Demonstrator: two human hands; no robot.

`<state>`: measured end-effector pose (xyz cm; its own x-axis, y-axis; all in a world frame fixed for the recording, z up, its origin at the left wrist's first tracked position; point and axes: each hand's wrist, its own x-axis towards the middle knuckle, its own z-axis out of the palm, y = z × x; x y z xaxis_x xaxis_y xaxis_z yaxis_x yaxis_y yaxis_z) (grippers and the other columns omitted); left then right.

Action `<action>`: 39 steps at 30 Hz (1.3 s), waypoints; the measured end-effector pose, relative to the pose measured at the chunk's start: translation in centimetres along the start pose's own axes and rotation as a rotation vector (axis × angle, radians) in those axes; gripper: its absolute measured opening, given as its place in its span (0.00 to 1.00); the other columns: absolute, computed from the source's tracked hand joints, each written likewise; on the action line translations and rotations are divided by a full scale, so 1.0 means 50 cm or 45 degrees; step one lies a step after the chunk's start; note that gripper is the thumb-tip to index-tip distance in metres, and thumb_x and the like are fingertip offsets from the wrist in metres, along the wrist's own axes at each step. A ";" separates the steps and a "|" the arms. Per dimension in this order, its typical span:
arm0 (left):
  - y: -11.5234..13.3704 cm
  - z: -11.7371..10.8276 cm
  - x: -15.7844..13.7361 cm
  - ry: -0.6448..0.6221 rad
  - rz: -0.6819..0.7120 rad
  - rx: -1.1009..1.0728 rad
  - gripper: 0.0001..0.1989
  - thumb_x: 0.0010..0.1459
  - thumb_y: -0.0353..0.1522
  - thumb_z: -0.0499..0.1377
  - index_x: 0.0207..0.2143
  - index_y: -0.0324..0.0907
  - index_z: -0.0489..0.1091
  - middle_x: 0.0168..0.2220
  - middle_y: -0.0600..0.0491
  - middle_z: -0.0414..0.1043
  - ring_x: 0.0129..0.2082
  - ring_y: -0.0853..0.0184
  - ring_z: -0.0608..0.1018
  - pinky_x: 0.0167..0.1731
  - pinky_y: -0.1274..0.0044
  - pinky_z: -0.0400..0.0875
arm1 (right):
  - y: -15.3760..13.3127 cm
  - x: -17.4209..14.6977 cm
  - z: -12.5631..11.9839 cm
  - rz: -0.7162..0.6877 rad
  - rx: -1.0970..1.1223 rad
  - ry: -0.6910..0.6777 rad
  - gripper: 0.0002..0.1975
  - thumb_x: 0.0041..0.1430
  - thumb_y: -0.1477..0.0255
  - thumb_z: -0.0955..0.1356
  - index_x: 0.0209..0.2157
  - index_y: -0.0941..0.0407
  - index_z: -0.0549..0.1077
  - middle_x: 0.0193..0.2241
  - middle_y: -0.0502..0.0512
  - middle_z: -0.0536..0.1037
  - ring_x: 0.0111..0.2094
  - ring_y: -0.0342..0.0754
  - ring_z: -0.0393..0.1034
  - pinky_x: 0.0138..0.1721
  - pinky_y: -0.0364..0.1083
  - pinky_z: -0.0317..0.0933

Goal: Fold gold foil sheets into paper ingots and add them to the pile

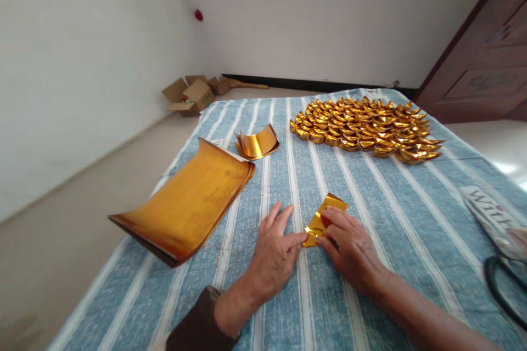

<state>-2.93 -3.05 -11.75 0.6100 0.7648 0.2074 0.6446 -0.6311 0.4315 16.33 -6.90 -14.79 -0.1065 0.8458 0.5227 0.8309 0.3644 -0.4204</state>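
So the little gold sheet (315, 224) is on the striped cloth (135, 301), to the right of the big gold stack (185, 203) and well apart from it. Its long axis runs slantwise: near end by the left hand (275, 252), far end angling off to the right, away from the person. Right hand (353, 244) is closer, basically over it, fingers bent onto it; can't tell if it's actually pinching. Left hand's between sheet and stack, loosely spread, thumb at the near end. Sheet looks thin, mirror-shiny, kinda rectangular, bright glints near that thumb.
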 end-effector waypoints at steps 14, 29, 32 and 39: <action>0.004 -0.007 -0.005 -0.029 -0.033 -0.021 0.14 0.57 0.27 0.58 0.40 0.51 0.78 0.62 0.49 0.60 0.65 0.48 0.55 0.55 0.49 0.60 | 0.012 -0.005 -0.001 -0.028 -0.036 -0.056 0.13 0.63 0.73 0.61 0.25 0.54 0.70 0.44 0.60 0.76 0.46 0.56 0.71 0.43 0.56 0.69; 0.001 -0.004 0.000 -0.017 -0.008 -0.032 0.14 0.58 0.27 0.58 0.42 0.51 0.78 0.61 0.47 0.61 0.65 0.47 0.54 0.55 0.47 0.58 | 0.022 0.001 -0.025 -0.048 0.158 -0.127 0.08 0.62 0.78 0.61 0.33 0.56 0.71 0.45 0.61 0.74 0.48 0.53 0.70 0.46 0.53 0.69; 0.001 -0.004 0.001 -0.025 -0.005 -0.031 0.14 0.59 0.27 0.57 0.42 0.52 0.78 0.61 0.47 0.61 0.65 0.47 0.54 0.55 0.47 0.58 | 0.010 0.001 -0.035 -0.194 -0.001 -0.082 0.12 0.64 0.79 0.59 0.40 0.56 0.73 0.44 0.62 0.74 0.51 0.56 0.67 0.47 0.54 0.67; 0.002 -0.001 0.002 -0.045 -0.037 -0.046 0.13 0.60 0.29 0.56 0.41 0.51 0.78 0.62 0.46 0.60 0.64 0.45 0.54 0.55 0.47 0.57 | -0.026 0.002 -0.046 -0.580 -0.203 -0.237 0.13 0.66 0.77 0.58 0.45 0.61 0.72 0.41 0.63 0.74 0.47 0.56 0.66 0.46 0.53 0.65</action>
<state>-2.84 -3.04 -11.62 0.6078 0.7771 0.1632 0.6455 -0.6032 0.4684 16.52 -8.20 -12.50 -0.5605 0.6753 0.4793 0.7489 0.6604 -0.0546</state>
